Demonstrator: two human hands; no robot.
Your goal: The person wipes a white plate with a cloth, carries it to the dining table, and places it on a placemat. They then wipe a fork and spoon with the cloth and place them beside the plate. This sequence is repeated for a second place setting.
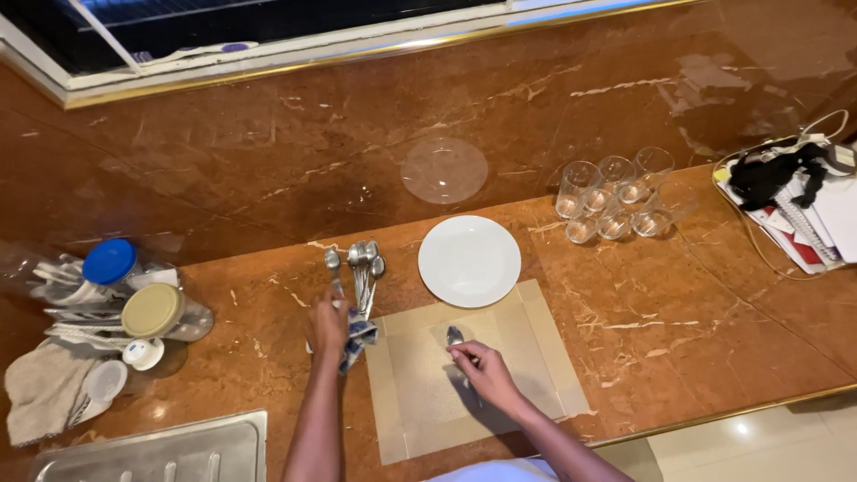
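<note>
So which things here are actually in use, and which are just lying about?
In use: spoon in right hand; cloth under left hand; spoons; placemat.
Lying about: white plate, glasses, jars, notebooks.

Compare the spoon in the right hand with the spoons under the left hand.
The spoon in the right hand is single and lies on the beige mat; the bunch of spoons held by the left hand lies on the bare marble counter. The bunch's handles sit against a blue patterned cloth; the single spoon touches none. All are silver metal, bowls pointing away.
</note>
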